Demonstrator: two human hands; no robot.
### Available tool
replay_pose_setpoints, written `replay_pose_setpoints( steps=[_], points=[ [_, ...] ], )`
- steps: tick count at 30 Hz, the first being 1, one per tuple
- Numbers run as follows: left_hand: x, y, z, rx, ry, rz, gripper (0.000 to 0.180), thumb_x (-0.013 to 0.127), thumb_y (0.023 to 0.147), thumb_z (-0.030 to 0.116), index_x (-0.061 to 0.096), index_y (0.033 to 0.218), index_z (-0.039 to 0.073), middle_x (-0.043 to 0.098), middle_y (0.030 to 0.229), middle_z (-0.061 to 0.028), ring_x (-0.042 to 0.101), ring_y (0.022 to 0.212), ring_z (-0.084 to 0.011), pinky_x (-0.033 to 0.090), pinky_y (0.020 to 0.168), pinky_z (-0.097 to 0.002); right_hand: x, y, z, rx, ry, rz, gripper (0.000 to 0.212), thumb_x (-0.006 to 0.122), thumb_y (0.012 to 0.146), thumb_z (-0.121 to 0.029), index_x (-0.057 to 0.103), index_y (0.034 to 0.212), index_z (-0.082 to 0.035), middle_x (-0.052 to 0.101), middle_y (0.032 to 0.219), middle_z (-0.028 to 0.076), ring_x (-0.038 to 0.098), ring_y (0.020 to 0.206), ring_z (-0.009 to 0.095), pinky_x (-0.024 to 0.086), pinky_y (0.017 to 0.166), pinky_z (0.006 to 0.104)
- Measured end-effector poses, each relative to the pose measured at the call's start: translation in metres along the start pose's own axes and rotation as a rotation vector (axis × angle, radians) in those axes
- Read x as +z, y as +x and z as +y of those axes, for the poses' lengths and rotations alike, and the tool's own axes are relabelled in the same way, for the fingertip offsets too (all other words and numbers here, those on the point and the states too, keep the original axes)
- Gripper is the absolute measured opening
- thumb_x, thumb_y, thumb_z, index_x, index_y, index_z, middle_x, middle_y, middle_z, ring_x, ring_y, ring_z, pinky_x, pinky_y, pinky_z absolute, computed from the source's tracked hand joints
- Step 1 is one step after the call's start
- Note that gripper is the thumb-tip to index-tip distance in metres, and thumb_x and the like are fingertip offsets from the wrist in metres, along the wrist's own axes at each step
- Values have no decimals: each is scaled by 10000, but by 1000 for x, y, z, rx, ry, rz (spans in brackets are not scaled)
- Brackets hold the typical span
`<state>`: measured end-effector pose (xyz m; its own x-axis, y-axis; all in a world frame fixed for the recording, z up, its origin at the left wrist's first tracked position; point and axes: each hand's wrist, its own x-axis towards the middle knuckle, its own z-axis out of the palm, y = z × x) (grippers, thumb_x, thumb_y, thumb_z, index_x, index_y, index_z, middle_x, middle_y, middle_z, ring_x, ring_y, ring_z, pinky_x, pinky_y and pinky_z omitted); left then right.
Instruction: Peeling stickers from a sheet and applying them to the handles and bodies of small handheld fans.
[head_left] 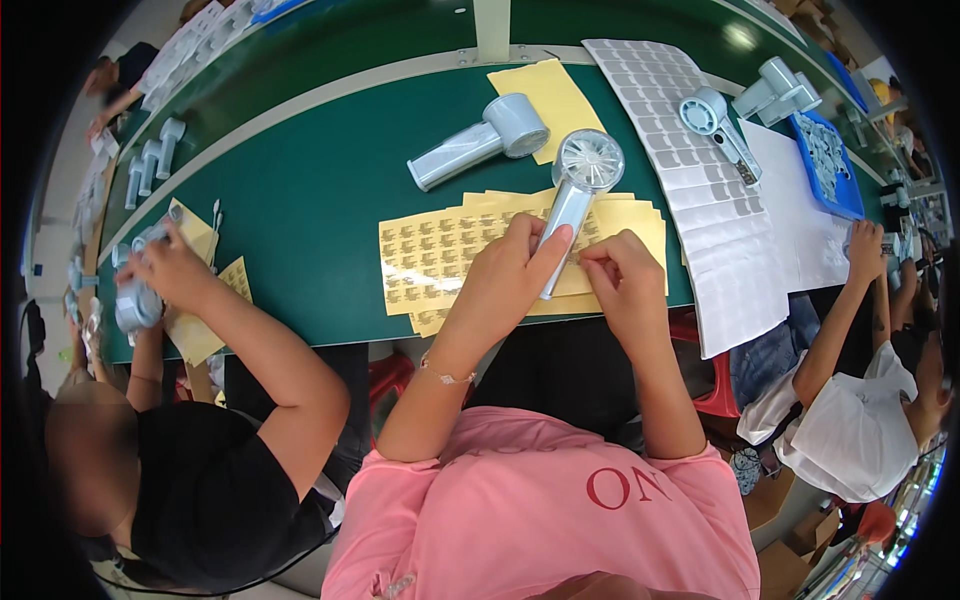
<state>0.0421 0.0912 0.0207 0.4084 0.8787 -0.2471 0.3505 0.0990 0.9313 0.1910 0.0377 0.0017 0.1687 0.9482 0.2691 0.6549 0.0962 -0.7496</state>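
My left hand (507,272) is closed round the handle of a pale blue handheld fan (572,205). The fan's round head, with radial blades under a clear cover, points away from me. Close to its handle, my right hand (628,285) has its fingers pinched together; whatever is between them is too small or hidden to make out. Under both hands lies a stack of yellow sticker sheets (425,245) printed with rows of small dark labels. A second pale blue fan (480,140) lies on its side just beyond the stack.
A long white sheet of grey labels (690,180) runs along the right, with another fan (720,130) on it. Beyond are a blue tray (828,165) of small parts and upright fans (775,92). Co-workers (200,470) sit on both sides along the green table (310,200).
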Motion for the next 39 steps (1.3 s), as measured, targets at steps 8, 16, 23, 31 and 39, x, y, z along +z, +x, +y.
replay_pose_setpoints(
  steps=[8, 16, 23, 31, 39],
  points=[
    [-2, 2, -6, 0, 12, -10, 484, 447, 897, 438, 512, 962, -37, 610, 791, -198, 603, 752, -331, 450, 678, -367, -4, 3, 18, 176, 227, 86, 73, 658, 741, 0, 629, 804, 22, 559, 685, 58, 518, 563, 100, 416, 528, 214],
    [-2, 1, -6, 11, -14, -9, 472, 447, 897, 441, 512, 917, -26, 587, 714, -174, 586, 685, -319, 429, 628, -378, 0, 10, 15, 207, 147, -60, 67, 635, 756, -10, 605, 805, 24, 559, 670, 39, 508, 568, 100, 424, 540, 230],
    [-2, 4, -5, 7, 22, 10, 473, 440, 898, 441, 519, 920, -25, 598, 734, -184, 594, 722, -343, 439, 654, -383, 16, 13, 6, -55, -275, 28, 84, 586, 743, 2, 502, 741, 1, 506, 725, 147, 555, 650, 332, 443, 553, 388],
    [-1, -1, 1, -13, 53, -12, 499, 411, 902, 461, 522, 919, -25, 598, 741, -192, 593, 743, -356, 442, 673, -391, 5, -7, -5, 52, 80, 65, 65, 636, 750, 33, 595, 796, 10, 505, 691, 60, 482, 552, 116, 397, 507, 247],
    [-6, 4, -17, 134, -204, -68, 535, 297, 955, 449, 534, 1095, -9, 606, 829, -84, 564, 840, -159, 417, 749, -259, -28, -31, -20, 380, 769, -21, 61, 599, 813, 25, 586, 867, 49, 577, 730, 44, 503, 565, 67, 399, 497, 195]
  ],
)
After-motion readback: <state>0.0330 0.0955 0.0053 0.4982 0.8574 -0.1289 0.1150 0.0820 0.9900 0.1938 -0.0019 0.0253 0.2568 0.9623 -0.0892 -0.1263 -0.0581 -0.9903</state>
